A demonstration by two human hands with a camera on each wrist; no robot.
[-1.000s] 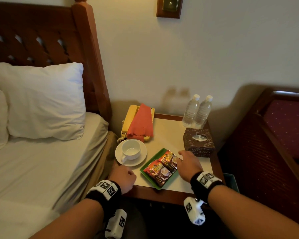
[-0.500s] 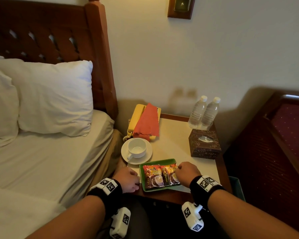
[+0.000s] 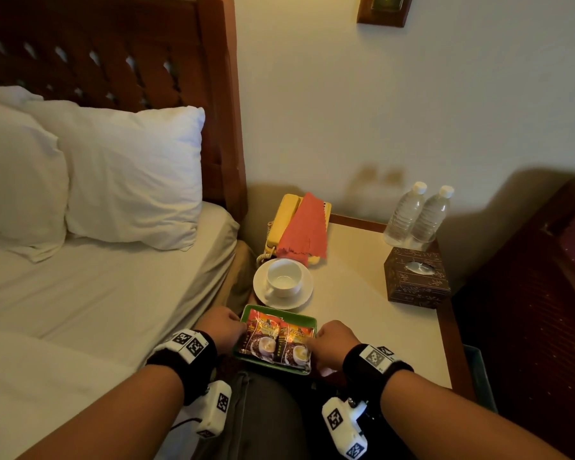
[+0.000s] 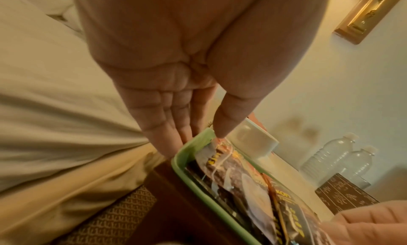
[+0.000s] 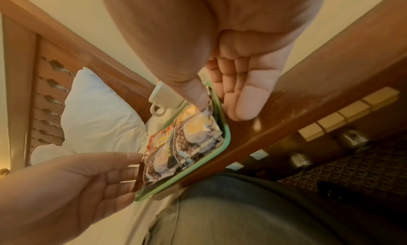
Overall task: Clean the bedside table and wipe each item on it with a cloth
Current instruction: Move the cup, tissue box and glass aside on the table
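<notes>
Wiping looks barely begun: both hands, left [image 3: 224, 328] and right [image 3: 331, 343], grip the green tray [image 3: 279, 309] of 2 sachets [image 3: 276, 340] at the counter [image 3: 362, 277] edge, while the red cloth [image 3: 304, 227] lies unused on the phone [image 3: 284, 217].

On my feed both forearms are bare. Each wrist wears a black band: the left wristband [image 3: 183, 355] and right wristband [image 3: 375, 363] both carry white blocks printed with black square markers. Under each wrist hangs a white camera housing [image 3: 214, 408], also marker-tagged; the right housing [image 3: 344, 426] shows a blue-tinted marker. Grey trousers [image 3: 266, 423] cover my lap.
</notes>
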